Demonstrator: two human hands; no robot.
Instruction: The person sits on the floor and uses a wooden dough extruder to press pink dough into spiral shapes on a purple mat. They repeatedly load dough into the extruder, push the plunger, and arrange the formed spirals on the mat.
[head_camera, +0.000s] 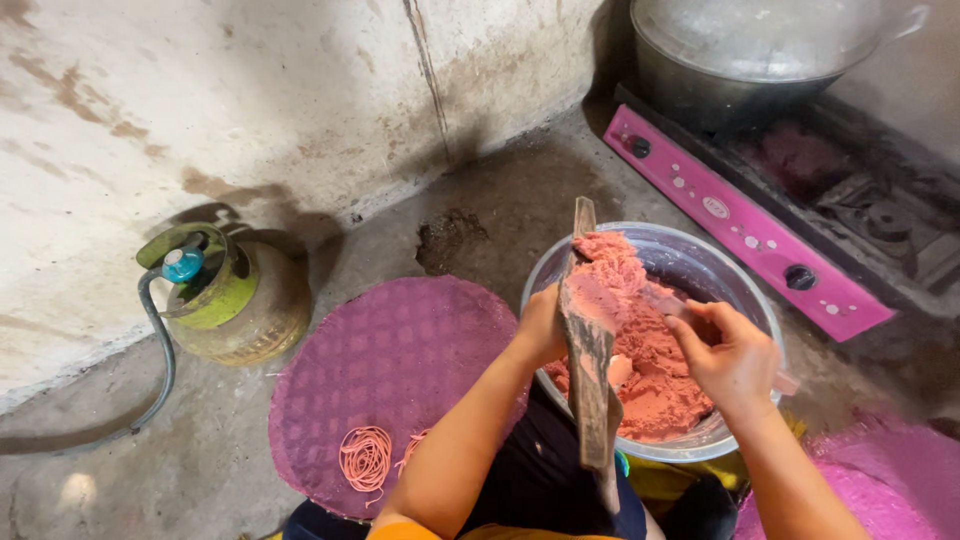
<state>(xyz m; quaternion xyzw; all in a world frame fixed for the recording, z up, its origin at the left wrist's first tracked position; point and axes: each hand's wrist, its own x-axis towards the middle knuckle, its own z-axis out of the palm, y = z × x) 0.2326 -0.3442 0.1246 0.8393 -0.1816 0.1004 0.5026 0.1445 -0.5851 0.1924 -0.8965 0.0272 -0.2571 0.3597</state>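
Left hand (545, 325) is gripping the wooden paddle (590, 380) mid-shaft. Right hand (735, 360), fingers closed around a thin scraper (665, 305), is spreading pink dough (650, 385); it looks soft and sticky.

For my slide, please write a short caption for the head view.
Left hand holds a wooden paddle; right hand spreads pink dough from a metal bowl.

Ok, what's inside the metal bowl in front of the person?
The metal bowl holds a mound of pink dough. The right hand and a dough-smeared wooden paddle, gripped by the left hand, cover part of it. The bowl's bottom is hidden.
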